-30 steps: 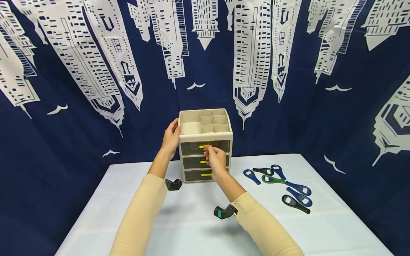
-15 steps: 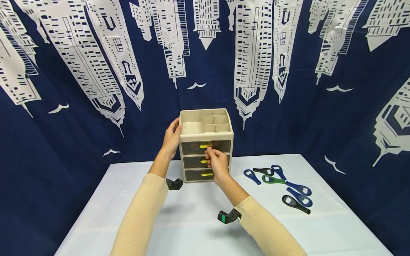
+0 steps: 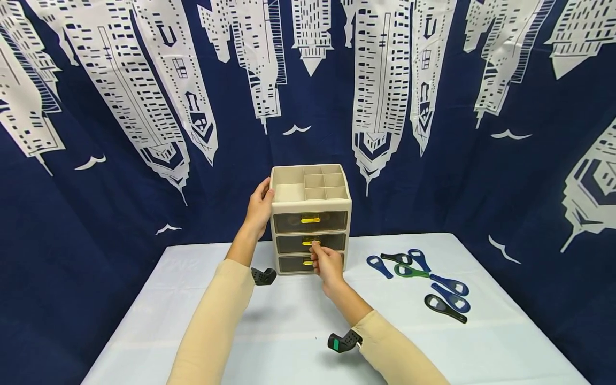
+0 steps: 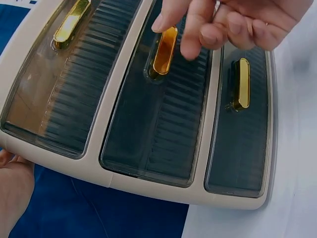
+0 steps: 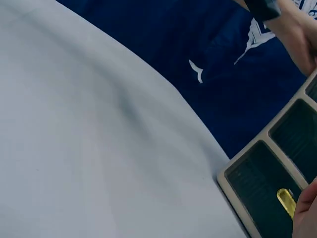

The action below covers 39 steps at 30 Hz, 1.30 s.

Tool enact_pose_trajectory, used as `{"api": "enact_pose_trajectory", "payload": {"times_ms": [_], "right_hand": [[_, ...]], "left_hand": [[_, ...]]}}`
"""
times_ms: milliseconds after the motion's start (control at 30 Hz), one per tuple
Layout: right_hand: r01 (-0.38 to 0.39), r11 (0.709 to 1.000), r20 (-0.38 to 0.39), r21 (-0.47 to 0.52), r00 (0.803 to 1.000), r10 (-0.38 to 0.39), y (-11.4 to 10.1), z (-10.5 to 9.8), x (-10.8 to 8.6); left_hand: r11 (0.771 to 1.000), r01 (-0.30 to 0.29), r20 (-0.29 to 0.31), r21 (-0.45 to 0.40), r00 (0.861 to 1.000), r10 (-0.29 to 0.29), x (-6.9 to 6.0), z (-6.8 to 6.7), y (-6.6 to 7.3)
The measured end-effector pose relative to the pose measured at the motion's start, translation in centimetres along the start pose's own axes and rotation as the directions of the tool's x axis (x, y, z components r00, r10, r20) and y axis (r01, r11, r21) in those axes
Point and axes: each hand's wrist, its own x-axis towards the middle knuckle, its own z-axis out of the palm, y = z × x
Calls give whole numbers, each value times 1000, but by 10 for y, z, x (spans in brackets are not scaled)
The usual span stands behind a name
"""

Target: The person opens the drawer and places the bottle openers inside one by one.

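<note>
A beige cabinet (image 3: 312, 205) has three dark, see-through drawers with yellow handles, all closed. My left hand (image 3: 258, 211) grips its upper left side; part of that hand (image 4: 15, 191) shows at the left wrist view's lower left. At the middle drawer (image 4: 153, 124), my right hand (image 3: 329, 267) has thumb and index finger on either side of the handle (image 4: 164, 52), with a small gap showing beside the index fingertip (image 4: 190, 48). The other fingers are bent. In the right wrist view, the right hand (image 5: 306, 213) is partly cut off at the edge.
Right of the cabinet, several spoon-shaped items lie on the white table (image 3: 289, 331): blue ones (image 3: 449, 283), a green one (image 3: 410, 271) and black ones (image 3: 445, 308). Sorting compartments (image 3: 324, 182) top the cabinet. A navy cloth with white buildings (image 3: 240, 155) hangs behind.
My right hand has moved down from the top drawer's handle to the middle one. The left hand has stayed on the cabinet's side, and the drawers look unmoved.
</note>
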Motion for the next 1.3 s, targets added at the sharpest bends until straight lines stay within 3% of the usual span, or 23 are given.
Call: {"api": "enact_pose_trajectory", "payload": {"times_ms": [200, 433, 567, 1300], "right_hand": [[8, 1000, -28, 4, 1000, -8, 7, -2, 10], [51, 999, -41, 1, 998, -51, -3, 1, 15], [39, 999, -42, -13, 998, -40, -5, 1, 16], [59, 995, -22, -83, 998, -61, 4, -1, 2]], "left_hand": [[1000, -5, -2, 2, 1000, 5, -1, 0, -1], [1000, -16, -4, 15, 1000, 16, 6, 6, 7], [999, 3, 0, 37, 1000, -3, 6, 8, 5], [999, -10, -29, 37, 1000, 11, -2, 1, -4]]}}
